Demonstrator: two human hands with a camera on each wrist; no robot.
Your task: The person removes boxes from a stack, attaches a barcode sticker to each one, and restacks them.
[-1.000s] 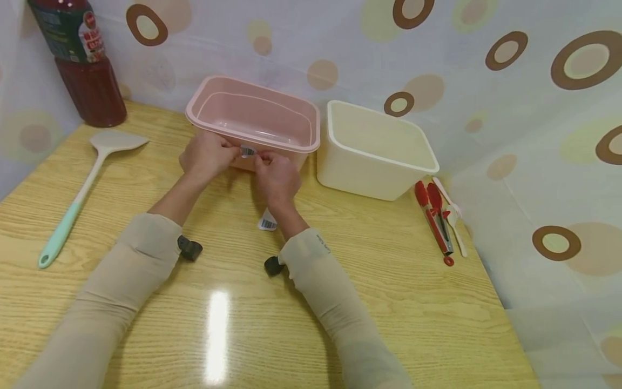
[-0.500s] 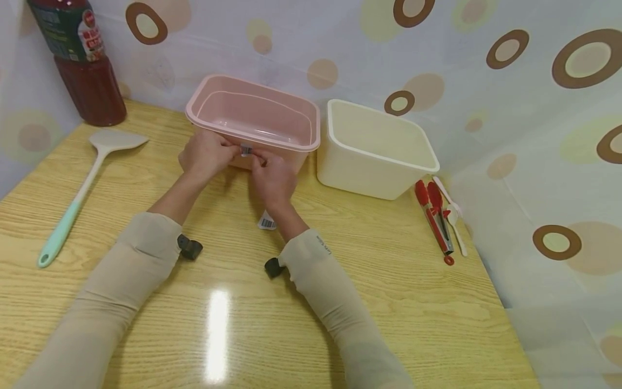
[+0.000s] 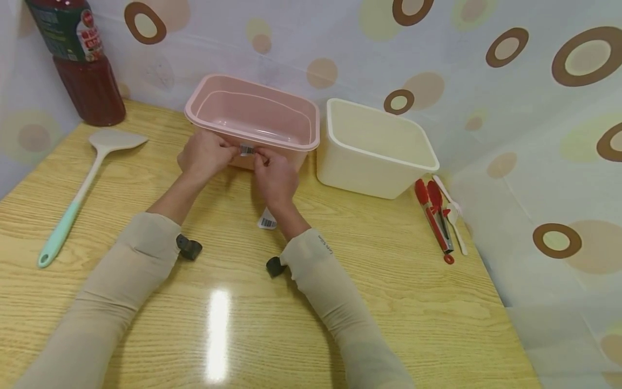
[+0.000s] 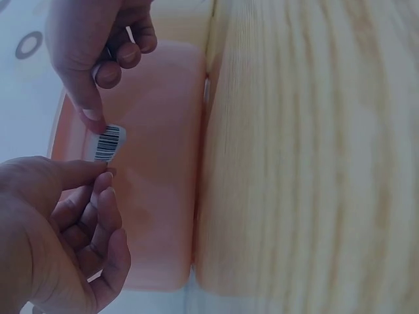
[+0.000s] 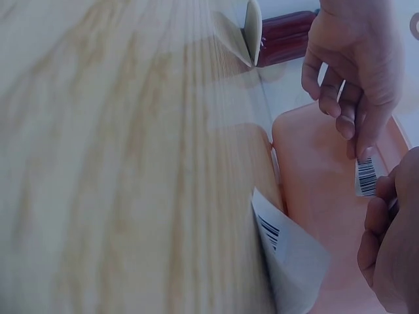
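Taking the head view as a clock face, a wood-grain tabletop (image 3: 389,270) meets a circle-patterned sheet (image 3: 340,32) along twelve o'clock. A red-filled bottle (image 3: 89,89) stands at ten, a turner with mint handle (image 3: 76,201) lies at nine, and a cream storage bin (image 3: 364,175) sits at two. Red-tipped tongs (image 3: 434,222) lie just past three.

The pink storage bin (image 3: 252,111) is at eleven. Against its front wall, below the rim, is a small barcode sticker (image 3: 247,149). The left hand (image 3: 205,153) pinches the sticker's nine-o'clock end; the right hand (image 3: 277,175) pinches its three-o'clock end, fingertips nearly together. Forearms reach in from eight and five.

Beneath the right wrist lies a second barcode label (image 3: 267,220). The two bins stand side by side, rims very close. Wood grain runs between the forearms towards six; the tabletop's edge slants away from three to five.
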